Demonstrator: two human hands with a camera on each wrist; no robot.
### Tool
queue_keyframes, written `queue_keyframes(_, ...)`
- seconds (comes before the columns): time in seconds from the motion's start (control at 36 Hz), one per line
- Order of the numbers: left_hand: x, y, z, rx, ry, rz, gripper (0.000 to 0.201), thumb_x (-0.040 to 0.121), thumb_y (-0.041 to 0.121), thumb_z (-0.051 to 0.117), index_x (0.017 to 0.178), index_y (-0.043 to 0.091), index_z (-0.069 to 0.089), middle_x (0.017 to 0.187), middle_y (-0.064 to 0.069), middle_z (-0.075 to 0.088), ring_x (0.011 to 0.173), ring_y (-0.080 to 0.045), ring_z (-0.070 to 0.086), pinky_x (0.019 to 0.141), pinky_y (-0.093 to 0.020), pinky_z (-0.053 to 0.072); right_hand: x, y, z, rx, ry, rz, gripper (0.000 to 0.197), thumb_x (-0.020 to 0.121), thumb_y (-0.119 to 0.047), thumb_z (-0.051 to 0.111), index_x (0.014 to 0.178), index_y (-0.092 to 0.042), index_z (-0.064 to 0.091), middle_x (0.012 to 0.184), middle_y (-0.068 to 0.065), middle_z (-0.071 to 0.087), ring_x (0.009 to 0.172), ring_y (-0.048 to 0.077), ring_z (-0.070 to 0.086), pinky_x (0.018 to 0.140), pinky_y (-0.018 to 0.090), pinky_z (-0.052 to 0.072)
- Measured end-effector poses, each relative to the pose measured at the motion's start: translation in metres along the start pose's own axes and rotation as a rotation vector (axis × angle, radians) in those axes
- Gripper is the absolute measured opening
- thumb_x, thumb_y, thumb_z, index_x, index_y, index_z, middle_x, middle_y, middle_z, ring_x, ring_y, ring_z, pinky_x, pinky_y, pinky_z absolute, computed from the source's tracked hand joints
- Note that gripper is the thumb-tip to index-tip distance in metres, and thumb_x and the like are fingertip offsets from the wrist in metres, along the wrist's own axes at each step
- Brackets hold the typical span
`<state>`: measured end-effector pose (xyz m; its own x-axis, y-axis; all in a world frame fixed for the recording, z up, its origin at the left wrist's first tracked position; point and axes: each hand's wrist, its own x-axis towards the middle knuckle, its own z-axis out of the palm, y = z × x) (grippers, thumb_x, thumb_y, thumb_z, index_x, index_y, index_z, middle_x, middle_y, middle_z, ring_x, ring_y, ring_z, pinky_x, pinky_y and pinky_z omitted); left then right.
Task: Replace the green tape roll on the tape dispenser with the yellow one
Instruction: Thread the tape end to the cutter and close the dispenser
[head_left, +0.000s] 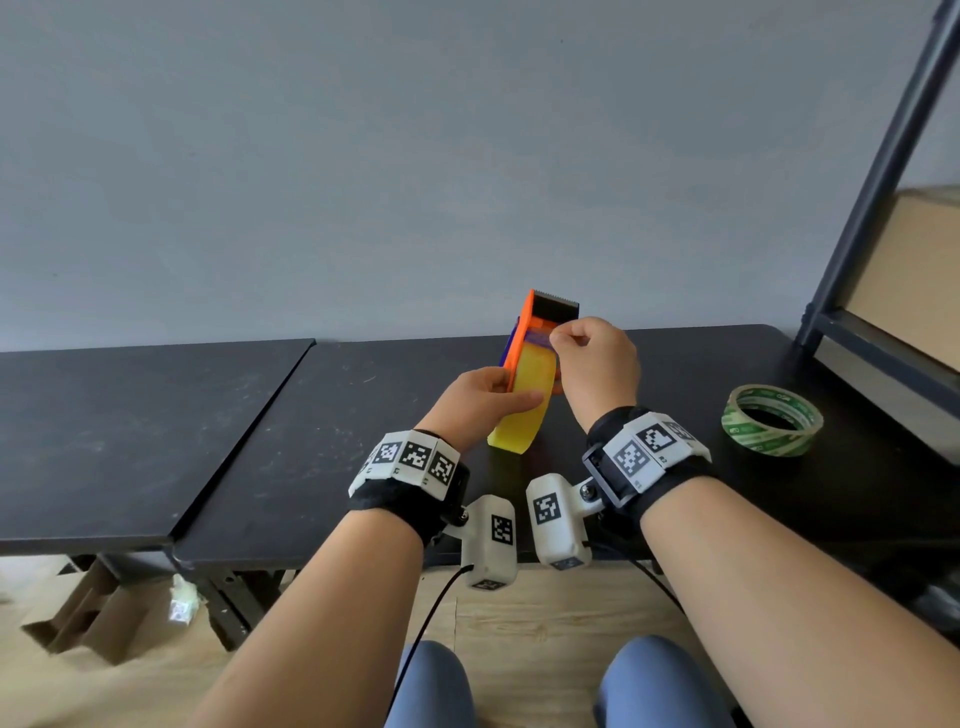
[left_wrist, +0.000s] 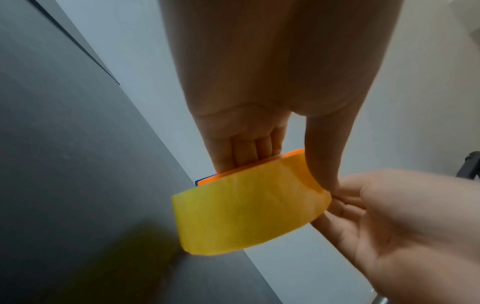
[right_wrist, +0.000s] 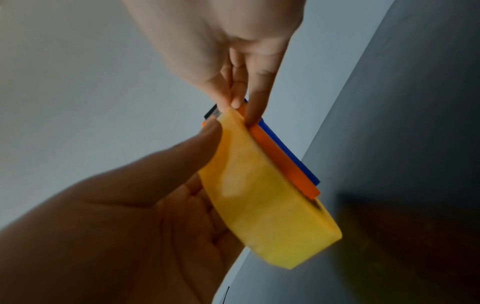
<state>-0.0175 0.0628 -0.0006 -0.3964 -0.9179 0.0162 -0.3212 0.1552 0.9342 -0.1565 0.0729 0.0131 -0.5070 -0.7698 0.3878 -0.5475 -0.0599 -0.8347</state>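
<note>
Black table (head_left: 311, 441), dark metal shelf frame (head_left: 878, 171), cardboard pieces (head_left: 98, 613) on wooden floor (head_left: 545, 613)

Black worktop (head_left: 322, 441) runs across the middle of the frame, a second black slab (head_left: 119, 426) butted against it at left. Green tape roll (head_left: 772, 427) lies flat on it, right side.

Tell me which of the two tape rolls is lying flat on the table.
The green tape roll: it lies flat on the black table, untouched, right of both hands. The yellow tape roll stands on edge in the orange dispenser.
</note>
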Motion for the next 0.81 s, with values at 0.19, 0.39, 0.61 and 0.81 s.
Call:
queue_keyframes(0.19,-0.001,0.003,-0.004,-0.04,0.0,-0.041,0.028,0.09,0.02,0.065,0.116,0.009,0.067,0.112,-0.013,0.072,0.097,-0.026,0.068,0.1,-0.045,0.05,0.006,-0.001,0.003,0.074,-0.077,0.083,0.018,0.085,-0.02,0.052,0.074,-0.028,0.063,0.081,0.0,0.07,0.08,0.029,0.07,0.073,0.051,0.06)
queue_keyframes(0.39,0.001,0.014,0.0,-0.058,0.056,-0.1,0.028,0.094,0.013,0.048,0.12,0.008,0.058,0.107,-0.013,0.065,0.09,-0.025,0.06,0.082,-0.037,0.048,0.01,-0.009,-0.001,0.002,-0.113,-0.048,0.021,0.088,-0.014,0.053,0.082,-0.007,0.072,0.083,0.006,0.07,0.08,0.028,0.068,0.069,0.05,0.059)
queue_keyframes(0.61,0.006,0.016,0.007,0.164,0.174,-0.033,0.053,0.089,0.029,0.055,0.14,0.021,0.039,0.129,-0.005,0.056,0.1,-0.019,0.055,0.076,-0.029,0.043,0.017,-0.007,-0.005,-0.047,-0.146,-0.083,0.027,0.09,-0.012,0.053,0.087,0.011,0.068,0.091,0.024,0.07,0.089,0.036,0.065,0.077,0.046,0.056)
queue_keyframes(0.81,0.008,0.01,0.012,0.53,0.301,0.048,0.067,0.075,0.033,0.074,0.133,0.021,0.042,0.131,-0.002,0.049,0.106,-0.025,0.059,0.074,-0.031,0.044,0.018,-0.007,-0.008,-0.022,-0.18,-0.095,0.02,0.091,-0.012,0.056,0.09,-0.002,0.073,0.09,0.004,0.069,0.09,0.02,0.062,0.081,0.035,0.052)
